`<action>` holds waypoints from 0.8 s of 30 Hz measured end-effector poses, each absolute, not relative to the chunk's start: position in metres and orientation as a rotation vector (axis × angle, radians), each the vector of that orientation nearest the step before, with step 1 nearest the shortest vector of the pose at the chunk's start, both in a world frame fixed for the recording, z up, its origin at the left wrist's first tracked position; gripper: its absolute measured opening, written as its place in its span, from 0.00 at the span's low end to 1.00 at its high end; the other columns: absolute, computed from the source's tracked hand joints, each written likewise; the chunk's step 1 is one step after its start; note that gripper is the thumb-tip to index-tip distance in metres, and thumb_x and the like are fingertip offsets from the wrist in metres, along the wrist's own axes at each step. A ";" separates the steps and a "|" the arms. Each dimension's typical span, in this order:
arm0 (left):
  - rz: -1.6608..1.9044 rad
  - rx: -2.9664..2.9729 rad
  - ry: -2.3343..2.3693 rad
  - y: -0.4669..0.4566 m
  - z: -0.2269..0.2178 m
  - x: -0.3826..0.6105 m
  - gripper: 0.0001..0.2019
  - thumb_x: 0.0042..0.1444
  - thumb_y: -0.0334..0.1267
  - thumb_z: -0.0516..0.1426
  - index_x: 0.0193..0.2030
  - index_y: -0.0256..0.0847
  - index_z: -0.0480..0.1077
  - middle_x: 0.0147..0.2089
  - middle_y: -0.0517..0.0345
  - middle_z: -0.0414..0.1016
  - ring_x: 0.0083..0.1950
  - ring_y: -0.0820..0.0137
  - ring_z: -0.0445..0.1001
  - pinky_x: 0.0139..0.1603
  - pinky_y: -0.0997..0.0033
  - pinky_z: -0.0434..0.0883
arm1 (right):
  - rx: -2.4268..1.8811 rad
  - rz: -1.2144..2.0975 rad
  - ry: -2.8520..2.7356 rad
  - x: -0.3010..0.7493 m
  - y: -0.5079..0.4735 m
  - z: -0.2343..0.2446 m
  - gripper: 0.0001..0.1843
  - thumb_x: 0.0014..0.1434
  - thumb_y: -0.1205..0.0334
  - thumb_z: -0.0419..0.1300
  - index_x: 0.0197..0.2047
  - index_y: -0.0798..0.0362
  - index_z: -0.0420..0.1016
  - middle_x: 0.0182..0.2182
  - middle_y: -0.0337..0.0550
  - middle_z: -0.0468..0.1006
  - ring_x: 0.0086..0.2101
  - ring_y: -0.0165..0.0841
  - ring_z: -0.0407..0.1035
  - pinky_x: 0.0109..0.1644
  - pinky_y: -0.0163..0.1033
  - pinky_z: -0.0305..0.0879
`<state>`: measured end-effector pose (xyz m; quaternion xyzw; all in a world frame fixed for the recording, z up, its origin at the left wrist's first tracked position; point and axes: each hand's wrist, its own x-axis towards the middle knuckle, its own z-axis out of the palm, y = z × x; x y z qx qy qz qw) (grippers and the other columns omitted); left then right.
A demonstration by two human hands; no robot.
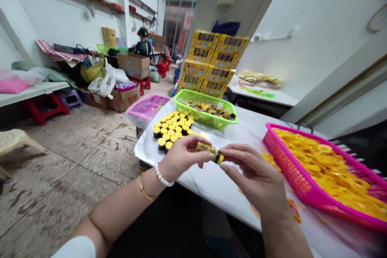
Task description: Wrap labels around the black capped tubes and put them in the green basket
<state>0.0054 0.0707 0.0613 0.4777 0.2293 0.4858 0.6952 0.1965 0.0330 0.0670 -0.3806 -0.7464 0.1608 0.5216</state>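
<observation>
Over the front of the table, my left hand (183, 155) grips a small cylinder (207, 149) with a printed yellow wrap and a black band near one end. The fingers of my right hand (254, 169) pinch the yellow end of that same cylinder. What the cylinder is, I cannot make out. Just beyond my left hand stands a cluster of black cylinders with yellow tops (171, 129), upright and close together. Behind them a green basket (211, 120) holds more small brown and yellow pieces. To the right of my right hand, a pink basket (287, 173) is full of yellow plastic rings (326, 161).
Stacked yellow printed boxes (208, 62) rise behind the green basket. A pink tub (145, 107) stands off the table's left edge. Loose yellow rings lie by the pink basket. Cardboard boxes (133, 65), stools and a seated person (143, 46) are farther back left.
</observation>
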 end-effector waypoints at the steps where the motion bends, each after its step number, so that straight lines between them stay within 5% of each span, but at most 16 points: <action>1: 1.112 1.077 0.494 0.071 0.067 0.010 0.23 0.39 0.43 0.74 0.39 0.34 0.75 0.30 0.59 0.75 0.26 0.77 0.71 0.27 0.75 0.69 | -0.909 0.365 -1.758 0.199 0.031 0.070 0.15 0.58 0.65 0.68 0.49 0.44 0.81 0.44 0.45 0.77 0.43 0.36 0.77 0.43 0.40 0.81; 8: 1.090 1.045 0.544 0.058 0.054 0.008 0.21 0.40 0.41 0.74 0.38 0.34 0.76 0.30 0.58 0.75 0.29 0.76 0.70 0.29 0.74 0.70 | -1.010 0.337 -1.626 0.185 0.012 0.041 0.15 0.58 0.64 0.68 0.50 0.45 0.79 0.43 0.46 0.79 0.39 0.36 0.78 0.41 0.41 0.81; 15: 1.255 1.343 0.537 0.082 0.081 0.003 0.20 0.45 0.44 0.72 0.41 0.36 0.77 0.39 0.53 0.78 0.40 0.71 0.75 0.44 0.71 0.72 | -0.786 0.474 -1.529 0.170 0.058 0.064 0.13 0.58 0.63 0.68 0.47 0.46 0.80 0.42 0.44 0.82 0.40 0.35 0.80 0.44 0.39 0.81; 20: 1.310 1.535 0.632 0.121 0.119 0.002 0.35 0.51 0.59 0.65 0.58 0.36 0.67 0.41 0.52 0.75 0.34 0.72 0.74 0.34 0.73 0.71 | -0.683 0.142 -1.557 0.184 0.104 0.096 0.16 0.58 0.68 0.68 0.49 0.45 0.80 0.45 0.45 0.79 0.44 0.36 0.78 0.49 0.41 0.79; 24: 1.181 1.605 0.729 0.143 0.119 -0.004 0.32 0.57 0.66 0.55 0.45 0.34 0.69 0.26 0.61 0.69 0.22 0.77 0.66 0.24 0.76 0.63 | -0.634 -0.084 -1.683 0.191 0.120 0.089 0.21 0.56 0.72 0.68 0.51 0.45 0.80 0.46 0.47 0.79 0.46 0.38 0.76 0.51 0.44 0.77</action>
